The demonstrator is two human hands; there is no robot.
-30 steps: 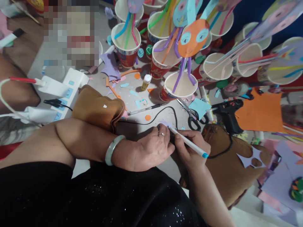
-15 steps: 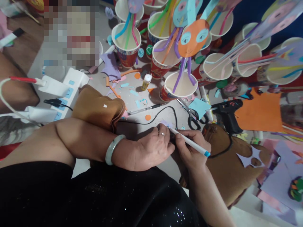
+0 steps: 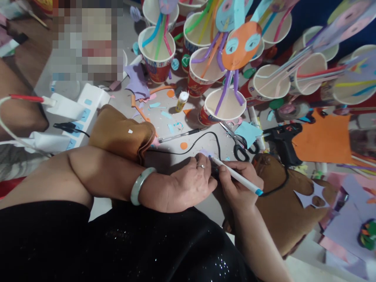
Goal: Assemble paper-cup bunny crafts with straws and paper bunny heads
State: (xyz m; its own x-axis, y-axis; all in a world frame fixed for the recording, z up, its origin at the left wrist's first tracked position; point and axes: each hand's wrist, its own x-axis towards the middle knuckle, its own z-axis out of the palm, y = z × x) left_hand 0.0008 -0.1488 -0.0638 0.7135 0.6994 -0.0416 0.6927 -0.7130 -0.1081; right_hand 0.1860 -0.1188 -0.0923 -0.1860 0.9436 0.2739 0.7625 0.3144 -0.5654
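The marker [image 3: 237,176] in the right hand [image 3: 242,196] has shifted slightly rightward.

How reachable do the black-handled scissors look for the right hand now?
Probably yes: the scissors lie just beyond the right hand with nothing bulky between them, though that hand holds a white marker.

Red-sided paper cups [image 3: 201,82] with white rims stand grouped at the far side, several holding bent drinking straws [image 3: 221,94], with an orange paper face [image 3: 241,53] above the nearest. In front of them are a glue stick [image 3: 181,105], a pen [image 3: 179,136] and black-handled scissors [image 3: 239,143]; at right, a black glue gun [image 3: 286,139] lies beside an orange sheet [image 3: 323,137]. At left, a white power strip [image 3: 96,97] carries white plugs [image 3: 63,109] and a black plug [image 3: 63,127].
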